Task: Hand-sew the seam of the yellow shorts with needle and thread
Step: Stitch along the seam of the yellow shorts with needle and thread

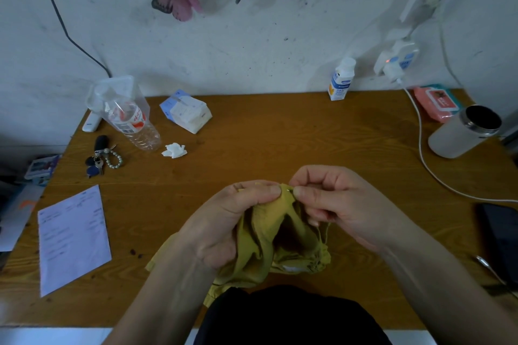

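Centre, above the near edge of the wooden table (280, 131): the yellow shorts (277, 238), soft, crumpled cloth with a gathered waistband hanging lowest, held up between both hands. The left hand (232, 221) grips a bunched fold, with thumb and fingers closed on the top of the cloth. The right hand (339, 204) pinches thumb against forefinger at that same top edge, on a thin metallic glint that appears to be the needle (290, 191). The thread is too fine to make out.

Far left: a clear plastic bag (112, 95) stands with a ribbed, transparent plastic bottle (137, 126) leaning inside it. Whether the bottle holds anything cannot be told. Beside it lies a soft tissue pack (186, 110), open, with white sheets showing, and a crumpled tissue (174, 150).

Far right: a white cylindrical cup (462, 134) with a metal rim, its inside dark. Behind it is a flat pink wipes packet (436, 102). At the wall stands a small white carton (341, 80).

Left foreground: a bunch of keys (102, 158) on a beaded ring, and a printed paper sheet (73, 241).
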Action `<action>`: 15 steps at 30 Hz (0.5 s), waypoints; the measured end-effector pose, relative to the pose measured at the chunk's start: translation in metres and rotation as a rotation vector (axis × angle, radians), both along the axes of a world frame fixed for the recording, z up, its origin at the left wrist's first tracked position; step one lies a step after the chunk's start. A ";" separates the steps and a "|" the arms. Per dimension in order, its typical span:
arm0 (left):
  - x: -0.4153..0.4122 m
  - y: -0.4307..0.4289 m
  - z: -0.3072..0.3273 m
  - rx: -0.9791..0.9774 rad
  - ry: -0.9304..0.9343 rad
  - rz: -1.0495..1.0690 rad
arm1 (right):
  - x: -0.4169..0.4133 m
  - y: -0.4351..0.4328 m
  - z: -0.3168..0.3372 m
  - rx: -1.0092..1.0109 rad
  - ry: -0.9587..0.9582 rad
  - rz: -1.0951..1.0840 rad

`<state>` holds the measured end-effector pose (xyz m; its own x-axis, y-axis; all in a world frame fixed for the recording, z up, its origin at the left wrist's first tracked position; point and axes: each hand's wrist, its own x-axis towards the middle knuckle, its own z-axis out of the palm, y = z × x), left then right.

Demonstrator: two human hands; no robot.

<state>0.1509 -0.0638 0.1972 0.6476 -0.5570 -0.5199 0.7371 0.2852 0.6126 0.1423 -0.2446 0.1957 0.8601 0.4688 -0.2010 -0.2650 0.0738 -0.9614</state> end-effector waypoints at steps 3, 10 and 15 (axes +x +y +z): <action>0.000 -0.002 -0.002 -0.008 0.031 0.014 | -0.002 0.001 0.000 -0.119 -0.125 -0.033; -0.004 0.001 -0.004 -0.101 0.016 0.000 | -0.001 0.006 0.000 -0.191 -0.215 -0.118; -0.003 -0.001 -0.003 -0.067 -0.020 0.020 | -0.004 0.005 -0.003 -0.083 -0.195 -0.101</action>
<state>0.1479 -0.0644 0.1944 0.6689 -0.5768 -0.4688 0.7187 0.3408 0.6061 0.1385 -0.2397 0.1929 0.9281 0.3674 -0.0606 -0.0687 0.0089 -0.9976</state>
